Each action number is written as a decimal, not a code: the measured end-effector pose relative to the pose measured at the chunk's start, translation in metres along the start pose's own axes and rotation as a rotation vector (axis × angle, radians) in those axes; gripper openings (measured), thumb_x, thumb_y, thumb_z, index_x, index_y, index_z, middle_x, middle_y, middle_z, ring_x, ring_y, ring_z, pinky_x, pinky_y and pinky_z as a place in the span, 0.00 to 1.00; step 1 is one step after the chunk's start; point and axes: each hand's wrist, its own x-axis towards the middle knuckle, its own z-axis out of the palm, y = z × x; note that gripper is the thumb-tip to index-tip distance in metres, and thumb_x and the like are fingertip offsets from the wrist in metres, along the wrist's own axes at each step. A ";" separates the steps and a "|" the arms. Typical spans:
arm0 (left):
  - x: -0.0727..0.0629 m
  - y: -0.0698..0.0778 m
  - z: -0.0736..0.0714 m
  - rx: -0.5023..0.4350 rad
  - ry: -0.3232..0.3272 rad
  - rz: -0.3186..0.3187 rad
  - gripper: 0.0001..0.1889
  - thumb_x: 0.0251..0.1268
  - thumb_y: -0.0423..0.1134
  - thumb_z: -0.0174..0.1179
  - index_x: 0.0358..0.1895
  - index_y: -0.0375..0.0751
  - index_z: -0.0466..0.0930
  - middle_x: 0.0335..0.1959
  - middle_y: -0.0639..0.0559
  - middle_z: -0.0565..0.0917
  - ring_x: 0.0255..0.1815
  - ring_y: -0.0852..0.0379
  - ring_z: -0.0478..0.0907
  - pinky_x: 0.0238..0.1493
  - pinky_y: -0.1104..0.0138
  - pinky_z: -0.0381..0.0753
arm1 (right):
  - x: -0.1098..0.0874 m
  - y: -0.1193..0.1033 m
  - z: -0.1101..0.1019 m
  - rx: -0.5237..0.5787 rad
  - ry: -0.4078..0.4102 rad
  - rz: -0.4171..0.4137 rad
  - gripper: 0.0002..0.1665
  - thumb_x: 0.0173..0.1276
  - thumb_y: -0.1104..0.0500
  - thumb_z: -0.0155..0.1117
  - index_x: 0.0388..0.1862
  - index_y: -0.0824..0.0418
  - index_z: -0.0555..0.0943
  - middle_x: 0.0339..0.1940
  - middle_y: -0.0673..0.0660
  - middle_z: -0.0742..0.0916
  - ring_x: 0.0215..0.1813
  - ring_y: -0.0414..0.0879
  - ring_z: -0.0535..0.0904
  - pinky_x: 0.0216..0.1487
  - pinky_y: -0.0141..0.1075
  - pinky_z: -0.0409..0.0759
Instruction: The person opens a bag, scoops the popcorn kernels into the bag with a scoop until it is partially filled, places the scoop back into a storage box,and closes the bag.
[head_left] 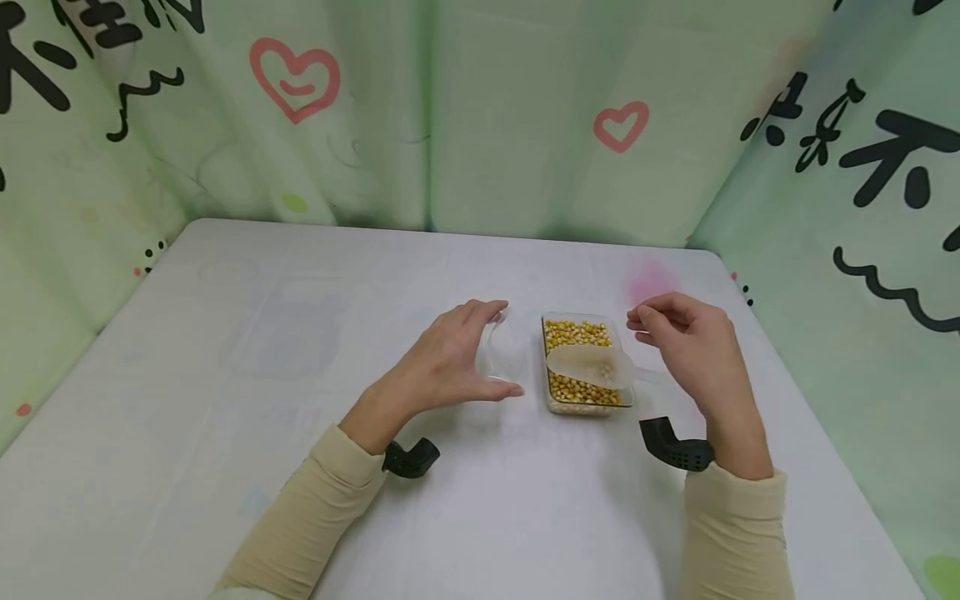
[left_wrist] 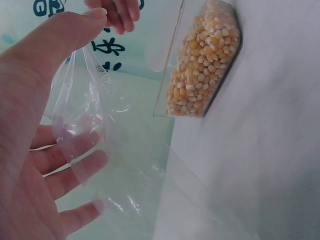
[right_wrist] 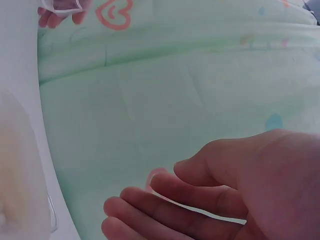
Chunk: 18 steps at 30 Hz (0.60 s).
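My left hand (head_left: 442, 358) holds a thin clear plastic bag (head_left: 504, 346), thumb and fingers curved apart in a C around it. In the left wrist view, the bag (left_wrist: 82, 105) is gathered near the thumb and hangs over the fingertips. To its right stands a clear rectangular container (head_left: 553, 407) of yellow corn kernels (head_left: 581, 392). A translucent scoop (head_left: 588, 365) lies across the kernels, its handle pointing right. My right hand (head_left: 690, 342) hovers to the right of the container, fingers loosely bent, holding nothing; the right wrist view shows the scoop (right_wrist: 17, 165) apart from it.
A white-covered table (head_left: 225, 433) lies under everything. Pale green curtains (head_left: 510, 125) with red hearts and black writing stand behind and at both sides. Black wrist mounts (head_left: 412, 460) sit under both wrists.
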 end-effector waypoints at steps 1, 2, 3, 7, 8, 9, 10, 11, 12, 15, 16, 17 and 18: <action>0.000 0.000 0.000 0.000 -0.002 0.000 0.51 0.46 0.63 0.73 0.71 0.39 0.64 0.60 0.50 0.77 0.62 0.52 0.74 0.67 0.55 0.72 | 0.001 0.003 -0.002 -0.014 -0.005 0.010 0.23 0.79 0.46 0.49 0.55 0.62 0.80 0.52 0.60 0.86 0.47 0.40 0.85 0.49 0.26 0.82; 0.000 0.001 -0.001 0.001 -0.004 0.000 0.51 0.46 0.63 0.73 0.71 0.39 0.64 0.60 0.51 0.77 0.62 0.52 0.74 0.67 0.55 0.72 | 0.002 0.007 -0.003 -0.029 -0.011 0.020 0.24 0.79 0.46 0.49 0.55 0.62 0.80 0.52 0.61 0.86 0.49 0.43 0.85 0.50 0.29 0.82; 0.000 0.001 -0.001 0.001 -0.006 0.000 0.51 0.46 0.63 0.73 0.71 0.39 0.64 0.60 0.51 0.76 0.62 0.52 0.74 0.67 0.55 0.71 | 0.002 0.010 -0.004 -0.043 -0.021 0.033 0.24 0.79 0.45 0.48 0.56 0.62 0.79 0.52 0.61 0.86 0.50 0.46 0.85 0.52 0.32 0.82; 0.001 0.001 -0.001 0.006 -0.010 -0.002 0.52 0.45 0.64 0.73 0.71 0.39 0.64 0.60 0.51 0.76 0.62 0.52 0.74 0.67 0.55 0.71 | 0.005 0.025 -0.010 -0.088 -0.096 0.073 0.28 0.79 0.42 0.46 0.59 0.62 0.78 0.56 0.64 0.84 0.58 0.57 0.79 0.57 0.49 0.77; 0.001 0.001 -0.001 0.007 -0.009 -0.002 0.52 0.45 0.64 0.73 0.71 0.39 0.64 0.60 0.51 0.76 0.62 0.52 0.74 0.67 0.55 0.71 | 0.006 0.029 -0.011 -0.096 -0.123 0.078 0.29 0.79 0.42 0.46 0.60 0.63 0.77 0.58 0.65 0.84 0.60 0.59 0.78 0.57 0.52 0.75; 0.001 0.001 -0.001 0.009 -0.008 -0.002 0.52 0.45 0.64 0.73 0.71 0.39 0.64 0.59 0.51 0.77 0.62 0.52 0.74 0.67 0.55 0.72 | 0.006 0.033 -0.013 -0.103 -0.157 0.084 0.30 0.79 0.42 0.46 0.61 0.63 0.76 0.59 0.66 0.83 0.61 0.60 0.76 0.58 0.55 0.73; 0.001 0.001 0.000 0.012 -0.007 -0.001 0.51 0.45 0.64 0.73 0.71 0.39 0.64 0.59 0.51 0.77 0.61 0.52 0.74 0.66 0.55 0.72 | 0.007 0.036 -0.015 -0.113 -0.199 0.093 0.30 0.79 0.42 0.45 0.63 0.63 0.75 0.61 0.67 0.81 0.63 0.61 0.74 0.59 0.57 0.72; 0.001 0.001 0.000 0.015 -0.005 0.000 0.52 0.45 0.64 0.73 0.71 0.39 0.64 0.59 0.51 0.77 0.61 0.52 0.74 0.66 0.55 0.72 | 0.008 0.040 -0.016 -0.126 -0.242 0.096 0.31 0.79 0.41 0.45 0.64 0.64 0.74 0.63 0.67 0.80 0.64 0.62 0.72 0.60 0.59 0.71; 0.001 0.001 0.000 0.016 -0.003 0.001 0.51 0.45 0.64 0.73 0.70 0.39 0.65 0.58 0.51 0.77 0.61 0.51 0.75 0.66 0.55 0.72 | 0.009 0.043 -0.017 -0.142 -0.287 0.102 0.32 0.79 0.41 0.45 0.65 0.64 0.73 0.64 0.68 0.78 0.65 0.63 0.71 0.60 0.60 0.71; 0.000 0.001 0.001 0.022 -0.001 0.002 0.51 0.45 0.64 0.74 0.70 0.38 0.65 0.57 0.50 0.77 0.60 0.51 0.75 0.65 0.55 0.73 | 0.011 0.051 -0.017 -0.170 -0.397 0.097 0.32 0.79 0.42 0.45 0.66 0.65 0.72 0.65 0.68 0.77 0.62 0.63 0.73 0.57 0.57 0.74; 0.000 0.001 0.001 0.023 -0.001 0.001 0.51 0.45 0.64 0.74 0.70 0.39 0.65 0.57 0.50 0.77 0.60 0.51 0.75 0.65 0.55 0.73 | 0.013 0.053 -0.017 -0.173 -0.427 0.094 0.32 0.79 0.42 0.45 0.66 0.66 0.72 0.65 0.69 0.76 0.61 0.63 0.74 0.56 0.56 0.75; 0.000 0.001 0.001 0.021 -0.001 0.000 0.51 0.45 0.64 0.74 0.70 0.38 0.65 0.57 0.50 0.77 0.60 0.51 0.75 0.65 0.55 0.73 | 0.013 0.055 -0.016 -0.173 -0.447 0.088 0.33 0.79 0.42 0.46 0.66 0.66 0.73 0.65 0.68 0.77 0.60 0.63 0.75 0.55 0.55 0.76; 0.000 0.001 0.001 0.021 -0.001 0.000 0.51 0.45 0.64 0.74 0.70 0.38 0.65 0.57 0.50 0.77 0.60 0.51 0.75 0.65 0.55 0.73 | 0.014 0.056 -0.015 -0.164 -0.465 0.086 0.32 0.79 0.42 0.47 0.65 0.66 0.73 0.64 0.68 0.77 0.59 0.62 0.76 0.55 0.54 0.77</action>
